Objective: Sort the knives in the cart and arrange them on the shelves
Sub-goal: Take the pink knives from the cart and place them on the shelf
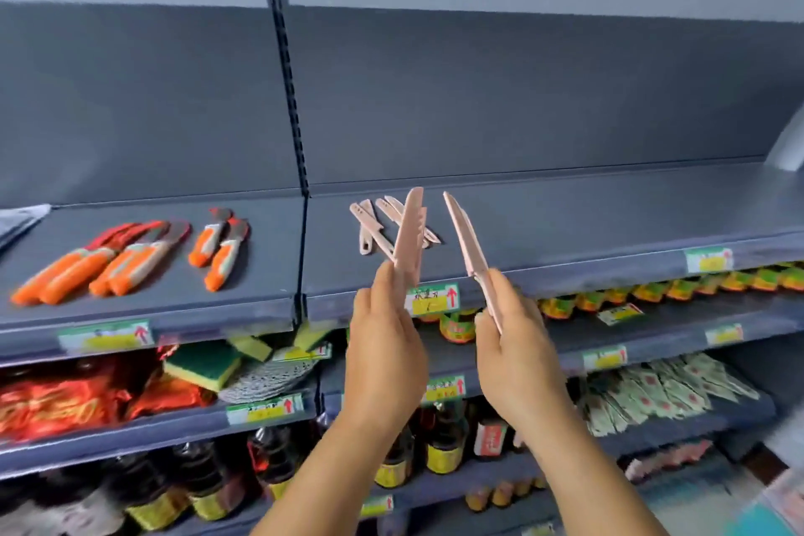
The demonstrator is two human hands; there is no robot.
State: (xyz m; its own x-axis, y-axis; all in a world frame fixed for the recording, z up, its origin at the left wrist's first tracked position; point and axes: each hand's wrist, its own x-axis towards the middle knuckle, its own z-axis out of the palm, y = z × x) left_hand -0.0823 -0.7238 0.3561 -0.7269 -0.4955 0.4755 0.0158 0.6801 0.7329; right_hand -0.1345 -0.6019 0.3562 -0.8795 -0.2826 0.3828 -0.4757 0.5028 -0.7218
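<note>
Each hand, left hand (385, 344) and right hand (515, 344), grips pink knives (409, 231) before orange-handled knives (130, 257) on the shelf (565, 222).

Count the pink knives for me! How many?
About 8: four lie on the top shelf at; the left hand holds two, the right hand two. Overlaps may hide more.

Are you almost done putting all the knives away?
Partly. Done: orange-handled knives lie grouped on the top shelf, and a few pale pink plastic knives lie further right. In hand: the left hand and right hand each hold pink knives. The cart isn't visible, so what's left is unknown.
</note>
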